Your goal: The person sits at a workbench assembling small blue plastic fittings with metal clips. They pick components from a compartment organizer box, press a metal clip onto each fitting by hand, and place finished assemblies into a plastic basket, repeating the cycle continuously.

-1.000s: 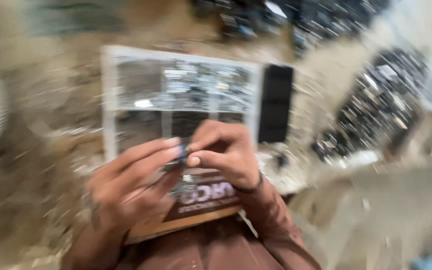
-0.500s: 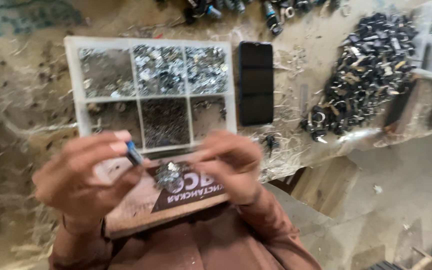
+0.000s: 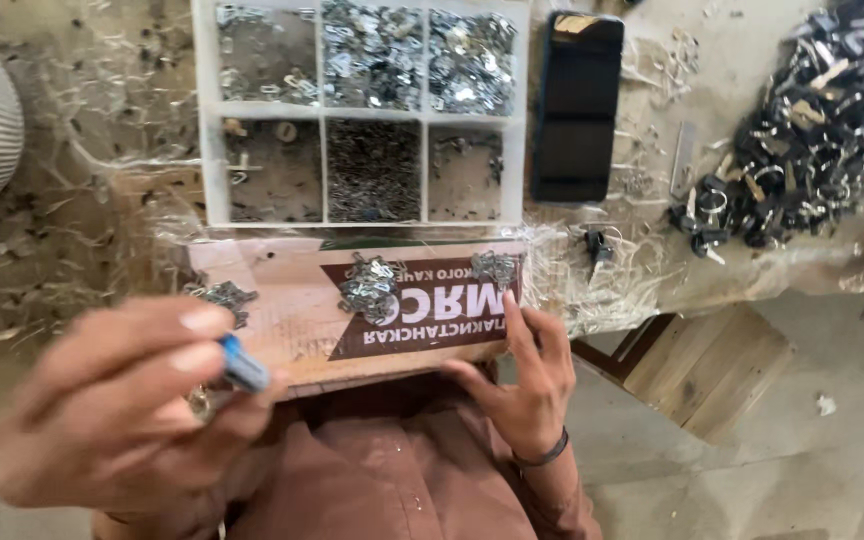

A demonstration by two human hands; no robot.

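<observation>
Close to the camera, the blurred left hand [image 3: 117, 400] pinches a small blue plastic piece [image 3: 243, 364] between thumb and fingertips. Right of it, the right hand [image 3: 524, 375] grips nothing, its loosely spread fingertips touching the near edge of a flat cardboard sheet [image 3: 282, 310] strewn with little metal clips [image 3: 370, 286]. Farther off lies a white compartmented tray [image 3: 210, 120] of shiny hardware, a glossy black phone [image 3: 578, 105] just right of it.

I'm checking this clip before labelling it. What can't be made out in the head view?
- Left hand: motion-blurred, so its grip on the small blue piece is unclear.
- Compartment tray: top cut off by the frame edge; its metal bits are too small to identify.
- Dark parts pile: cut off at the right edge.
</observation>
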